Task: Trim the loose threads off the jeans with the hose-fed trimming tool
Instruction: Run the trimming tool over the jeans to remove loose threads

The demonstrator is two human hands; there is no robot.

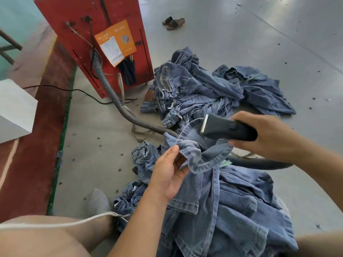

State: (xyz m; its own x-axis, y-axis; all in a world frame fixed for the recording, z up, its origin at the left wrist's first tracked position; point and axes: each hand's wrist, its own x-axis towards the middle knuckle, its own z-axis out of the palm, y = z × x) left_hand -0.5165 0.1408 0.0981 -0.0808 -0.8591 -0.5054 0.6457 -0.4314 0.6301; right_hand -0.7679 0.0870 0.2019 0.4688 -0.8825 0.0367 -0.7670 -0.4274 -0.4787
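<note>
Fingers round dark trimming tool

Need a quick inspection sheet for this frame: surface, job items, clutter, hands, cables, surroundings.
Surface: grey floor, dotted with dark thread scraps.
Job's things: jeans in work across the lap; trimming tool above their bunched hem; far jeans pile.
Clutter: pair of sandals on the floor beyond.
Hands: left hand holds the bunched denim; right hand grips the tool.
Cables: ribbed hose runs from the red cabinet towards the tool; thin black cable on the floor.
Surroundings: orange papers on the cabinet; white box at left; red floor strip.
</note>
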